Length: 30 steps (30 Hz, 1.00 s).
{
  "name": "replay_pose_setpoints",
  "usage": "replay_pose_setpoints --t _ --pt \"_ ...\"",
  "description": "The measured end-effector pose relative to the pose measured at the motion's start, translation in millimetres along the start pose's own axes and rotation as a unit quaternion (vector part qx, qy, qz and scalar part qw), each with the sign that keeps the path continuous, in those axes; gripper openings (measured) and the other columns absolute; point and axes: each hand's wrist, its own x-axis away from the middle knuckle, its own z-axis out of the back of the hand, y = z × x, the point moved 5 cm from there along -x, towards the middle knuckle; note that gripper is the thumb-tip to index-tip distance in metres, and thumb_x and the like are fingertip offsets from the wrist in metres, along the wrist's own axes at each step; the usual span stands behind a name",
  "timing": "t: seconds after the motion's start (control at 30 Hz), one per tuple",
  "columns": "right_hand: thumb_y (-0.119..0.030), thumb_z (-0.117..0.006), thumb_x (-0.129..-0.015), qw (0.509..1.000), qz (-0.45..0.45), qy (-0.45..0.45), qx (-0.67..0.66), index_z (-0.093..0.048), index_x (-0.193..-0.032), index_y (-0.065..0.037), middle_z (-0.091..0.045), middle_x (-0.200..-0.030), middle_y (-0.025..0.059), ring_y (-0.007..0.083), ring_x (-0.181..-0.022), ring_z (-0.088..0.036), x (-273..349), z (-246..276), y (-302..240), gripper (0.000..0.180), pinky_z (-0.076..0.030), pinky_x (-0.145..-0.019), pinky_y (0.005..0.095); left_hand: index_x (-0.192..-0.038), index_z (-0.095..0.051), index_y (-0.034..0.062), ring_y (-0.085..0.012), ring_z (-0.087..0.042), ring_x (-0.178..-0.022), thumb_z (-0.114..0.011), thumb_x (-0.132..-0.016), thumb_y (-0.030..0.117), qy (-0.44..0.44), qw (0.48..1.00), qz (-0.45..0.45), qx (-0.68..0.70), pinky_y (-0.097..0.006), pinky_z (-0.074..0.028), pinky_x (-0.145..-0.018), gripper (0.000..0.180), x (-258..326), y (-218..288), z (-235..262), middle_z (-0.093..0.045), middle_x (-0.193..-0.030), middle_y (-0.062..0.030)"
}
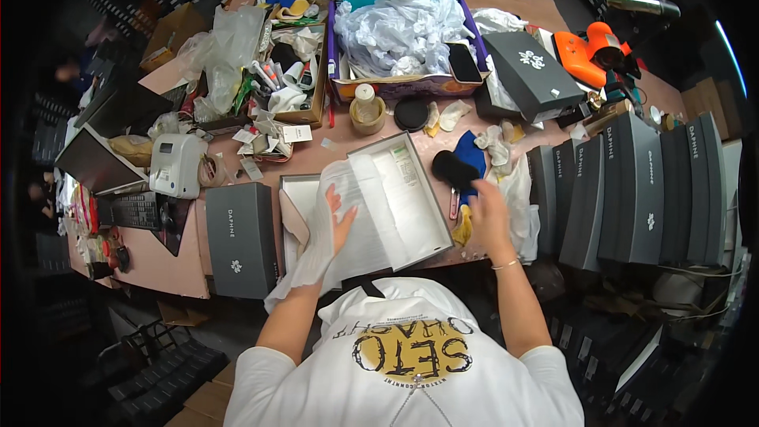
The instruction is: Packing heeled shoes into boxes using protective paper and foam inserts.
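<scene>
An open shoebox [433, 213] with a white inside lies in front of me, and thin white tissue paper [371, 198] is spread over its left part. The paper hangs round my left wrist and lies against my left hand [340, 220], whose fingers are apart over the box. To the right of the box, my right hand [490, 217] has its fingers closed at the end of a black, oval, soft-looking pad [453, 170]. The pad is over a blue cloth [472, 150]. A yellow cloth [463, 227] lies below it, close to the box's edge.
Grey shoeboxes stand in a row [632, 190] on the right, and another shoebox [239, 241] is at left. Behind are a carton of crumpled paper [403, 32], a jar [366, 111], and a black round tin [411, 114]. A label printer [177, 164] and laptop [99, 160] stand left.
</scene>
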Motion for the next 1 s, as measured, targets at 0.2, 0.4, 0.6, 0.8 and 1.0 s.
replay_pose_setpoints --t 0.2,0.4,0.6,0.8,1.0 --pt "-0.011 -0.062 -0.08 0.969 -0.043 -0.204 0.13 -0.047 -0.125 -0.005 -0.056 -0.104 0.0202 0.035 -0.089 -0.06 22.1 -165.3 -17.5 0.048 -0.049 -0.08 0.0449 -0.145 -0.021 0.007 -0.0238 -0.048 -0.114 -0.058 -0.092 0.024 0.066 0.945 0.148 0.284 -0.037 -0.042 -0.094 0.066 14.7 -28.5 22.6 -0.042 -0.133 -0.0173" --pt "-0.006 -0.054 -0.08 0.955 0.17 -0.24 0.048 -0.059 -0.112 -0.013 -0.06 -0.088 0.0104 0.0303 -0.077 -0.061 26.5 -129.7 -80.9 0.033 -0.05 -0.071 0.0407 -0.147 -0.019 0.007 -0.0239 -0.046 -0.119 -0.059 -0.09 0.017 0.105 0.983 0.101 0.115 -0.035 -0.039 -0.098 0.069 56.8 -5.6 43.1 -0.037 -0.138 -0.0195" --pt "-0.011 -0.056 -0.079 0.933 0.066 -0.241 0.258 -0.065 -0.103 -0.011 -0.061 -0.087 0.0107 0.029 -0.063 -0.064 13.3 -19.4 -18.2 0.026 -0.052 -0.057 0.0418 -0.142 -0.032 0.0058 -0.0273 -0.045 -0.122 -0.061 -0.089 0.022 0.036 0.997 0.064 0.015 -0.04 -0.044 -0.093 0.063 66.8 -27.4 51.7 -0.044 -0.135 -0.018" --pt "-0.008 -0.055 -0.08 0.954 0.224 -0.072 0.186 -0.063 -0.101 -0.001 -0.062 -0.093 0.0187 0.0313 -0.095 -0.059 -37.8 14.2 -57.1 0.023 -0.048 -0.078 0.0419 -0.127 -0.05 0.0001 -0.0343 -0.047 -0.118 -0.065 -0.083 0.022 -0.142 0.951 -0.148 -0.23 -0.04 -0.038 -0.1 0.051 83.1 31.2 -20.2 -0.052 -0.126 -0.0208" --pt "-0.023 -0.075 -0.071 0.963 0.082 -0.227 0.119 -0.056 -0.103 0.0 -0.058 -0.103 0.0185 0.0367 -0.099 -0.057 -89.1 -191.2 -59.2 0.044 -0.048 -0.082 0.0445 -0.124 -0.052 0.0017 -0.0364 -0.044 -0.12 -0.065 -0.081 0.021 -0.137 0.937 -0.153 -0.283 -0.042 -0.037 -0.1 0.048 81.9 34.2 -35.0 -0.05 -0.126 -0.0206"
